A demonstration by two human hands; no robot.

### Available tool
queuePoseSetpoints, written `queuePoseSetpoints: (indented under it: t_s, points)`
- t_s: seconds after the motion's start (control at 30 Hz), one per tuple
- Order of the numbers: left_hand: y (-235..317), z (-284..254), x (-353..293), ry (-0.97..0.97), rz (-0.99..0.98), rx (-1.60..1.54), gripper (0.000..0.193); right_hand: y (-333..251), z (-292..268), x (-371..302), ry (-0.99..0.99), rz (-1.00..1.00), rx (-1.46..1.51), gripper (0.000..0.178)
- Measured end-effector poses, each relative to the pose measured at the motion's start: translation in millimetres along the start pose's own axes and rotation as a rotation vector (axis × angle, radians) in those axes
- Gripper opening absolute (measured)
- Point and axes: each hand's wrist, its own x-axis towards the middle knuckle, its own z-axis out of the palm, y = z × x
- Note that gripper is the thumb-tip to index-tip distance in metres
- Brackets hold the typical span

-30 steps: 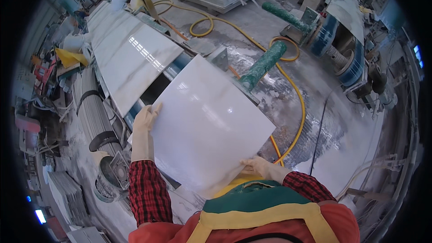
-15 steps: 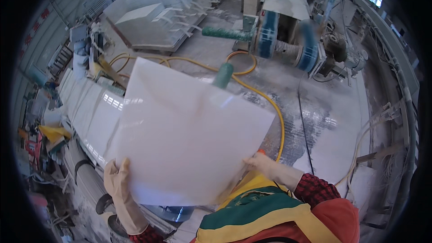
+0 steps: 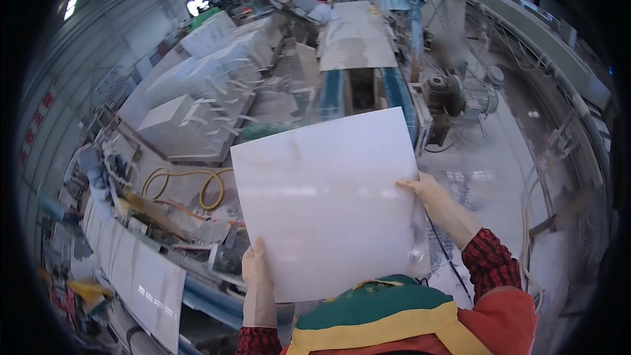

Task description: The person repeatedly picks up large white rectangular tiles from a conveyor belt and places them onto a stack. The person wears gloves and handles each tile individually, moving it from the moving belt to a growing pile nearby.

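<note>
A square, glossy white stone tile (image 3: 328, 210) is held up in front of my chest, tilted, with its polished face toward me. My left hand (image 3: 257, 273), in a pale glove, grips the tile's lower left edge with the thumb on the face. On the right edge, about halfway up, my right hand (image 3: 437, 204) closes on the tile in the same kind of glove, thumb on the face. The fingers behind the tile are hidden. Its lower edge passes behind my green and yellow apron (image 3: 378, 309).
Ahead is a conveyor (image 3: 332, 92) with blue belts and a pale slab (image 3: 355, 36). Strapped stacks of tiles (image 3: 171, 121) stand at the far left. More tiles (image 3: 141, 276) lie at left. A yellow hose (image 3: 210, 187) coils on the floor; a motor (image 3: 476, 95) stands at right.
The tile has turned to face the conveyor and moved right. Both my hands have moved with it, the right one higher. My view has swung up and toward the conveyor.
</note>
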Motion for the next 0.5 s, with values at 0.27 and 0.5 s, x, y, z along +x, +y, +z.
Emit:
queuePoseSetpoints:
  t_s: [0.27,0.5]
  points:
    - [1.4,124.1,101.8,-0.085,-0.081,0.507,0.072,134.6,-57.9,113.3,0.176,-0.006,0.237,0.043]
    - [33.6,227.0,217.0,-0.158,0.037,0.766,0.067,132.3,-77.2,234.2,0.410,0.366,0.461,0.046]
